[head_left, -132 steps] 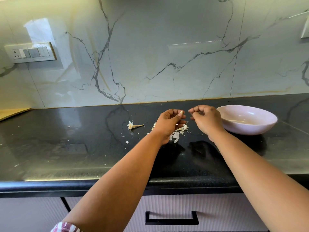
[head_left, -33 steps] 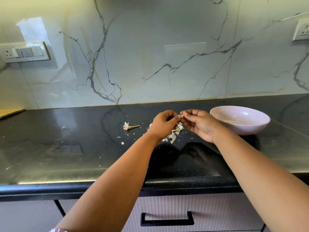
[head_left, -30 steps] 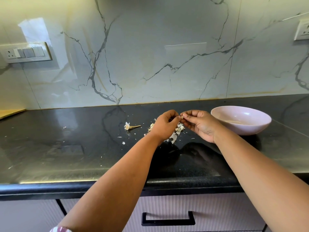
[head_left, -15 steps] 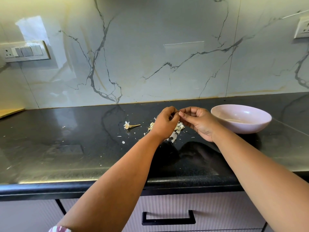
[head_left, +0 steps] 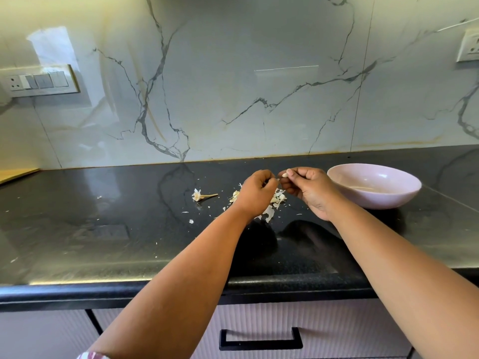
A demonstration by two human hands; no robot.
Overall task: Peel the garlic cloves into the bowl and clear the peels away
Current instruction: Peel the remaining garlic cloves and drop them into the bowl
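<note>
Both hands hover over the black counter (head_left: 129,242). My right hand (head_left: 308,191) pinches a small pale garlic clove (head_left: 284,174) between thumb and forefinger. My left hand (head_left: 255,194) has its fingers curled, and its fingertips pinch a thin shred of peel beside the clove. Under and between the hands lies a heap of white peels and cloves (head_left: 277,200), partly hidden by the left hand. A pink bowl (head_left: 373,186) stands just right of the right hand; what lies in it is hard to make out.
A garlic stem with its papery base (head_left: 202,196) lies left of the heap, and small peel flecks dot the counter around it. A marble wall rises behind, with a switch plate (head_left: 39,81) at left. A drawer handle (head_left: 260,340) sits below the counter edge.
The hands have drawn slightly apart; the clove now shows at my right fingertips, and my left hand has pulled a little to the left with a bit of peel.
</note>
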